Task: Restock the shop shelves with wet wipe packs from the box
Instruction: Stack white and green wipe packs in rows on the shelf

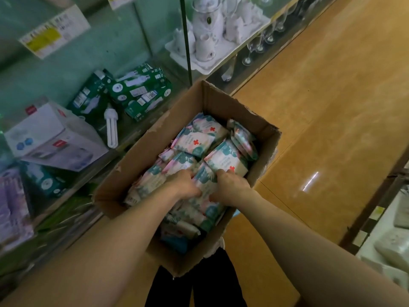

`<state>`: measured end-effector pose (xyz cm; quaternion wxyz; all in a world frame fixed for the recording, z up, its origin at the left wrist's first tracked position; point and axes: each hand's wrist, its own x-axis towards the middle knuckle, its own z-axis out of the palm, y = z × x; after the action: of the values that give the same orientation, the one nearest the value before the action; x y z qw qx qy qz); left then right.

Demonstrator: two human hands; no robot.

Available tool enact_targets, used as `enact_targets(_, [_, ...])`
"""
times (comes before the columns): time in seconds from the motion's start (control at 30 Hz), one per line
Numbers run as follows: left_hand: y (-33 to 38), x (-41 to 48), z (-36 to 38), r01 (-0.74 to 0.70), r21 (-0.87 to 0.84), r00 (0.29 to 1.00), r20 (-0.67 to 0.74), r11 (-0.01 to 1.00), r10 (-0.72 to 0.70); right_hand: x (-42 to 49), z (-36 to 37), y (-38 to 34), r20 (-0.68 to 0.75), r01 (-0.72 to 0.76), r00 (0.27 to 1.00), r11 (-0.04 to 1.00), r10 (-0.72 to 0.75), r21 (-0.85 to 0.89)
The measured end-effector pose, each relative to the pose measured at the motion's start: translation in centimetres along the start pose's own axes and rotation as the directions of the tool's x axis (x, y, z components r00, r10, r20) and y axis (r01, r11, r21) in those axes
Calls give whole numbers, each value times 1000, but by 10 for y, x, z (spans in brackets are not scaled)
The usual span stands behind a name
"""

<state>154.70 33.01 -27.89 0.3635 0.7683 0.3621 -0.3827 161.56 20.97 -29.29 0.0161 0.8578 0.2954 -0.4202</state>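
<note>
An open cardboard box stands on the floor below me, filled with several wet wipe packs in teal, white and pink wrapping with small red crosses. Both hands reach down into the box. My left hand has its fingers curled into the packs near the middle. My right hand grips the same bunch of packs from the right side. The fingertips of both hands are buried among the packs.
Glass shelves stand at the left, holding green light bulb boxes, a loose bulb and a white appliance box. A white tea set and wine glasses sit behind glass farther back. Tan floor tiles stretch to the right.
</note>
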Motion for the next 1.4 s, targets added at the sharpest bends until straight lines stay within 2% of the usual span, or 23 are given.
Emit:
enact_targets(0.07, [0,-2,-1,-13,-52,1000,5,999,13,3,-1,3,30,19,999,999,-20,44])
enact_targets(0.17, [0,-5,-10,-33,-174,999,-23,984,29,5,-12,9,53,56,996,978,-68,199])
enact_targets(0.27, [0,-6,-21,-41,-357,998,-51,933,24,13,-25,18,-36,34,999,931,-23,363])
enact_targets(0.33, [0,-7,-25,-19,-480,998,-68,877,-16,23,-31,25,-107,-8,993,937,49,350])
enact_targets(0.43, [-4,-4,-26,-13,-594,994,-94,804,-53,38,-31,32,-86,-86,990,969,108,233])
enact_targets(0.63, [-13,2,-24,-8,-634,992,-103,774,-74,49,-17,27,-31,-187,979,951,201,246])
enact_targets(0.73, [-16,4,-22,-11,-639,992,-105,769,-74,49,-20,30,-46,-175,981,965,187,198])
enact_targets(0.77, [-16,3,-23,-8,-642,992,-103,767,-76,45,-24,30,-55,-154,984,960,171,236])
enact_targets(0.93, [-16,-4,-31,-22,-628,991,-114,778,-65,25,-48,35,-134,-13,983,772,128,636])
enact_targets(1.03, [-14,-5,-39,-42,-625,987,-145,779,-63,7,-62,35,-178,58,976,634,127,771])
enact_targets(1.2, [-4,-22,-50,-51,-607,993,-119,793,-27,-19,-76,27,-16,-12,995,261,103,965])
enact_targets(1.23, [-1,-27,-52,-55,-607,994,-105,793,-11,-24,-77,26,18,-37,996,239,84,970])
enact_targets(1.3, [4,-36,-56,-63,-637,997,-75,769,20,-32,-77,21,36,-61,995,261,97,963])
enact_targets(1.4, [8,-51,-62,-62,-700,998,-37,711,50,-44,-79,11,5,-47,987,262,161,964])
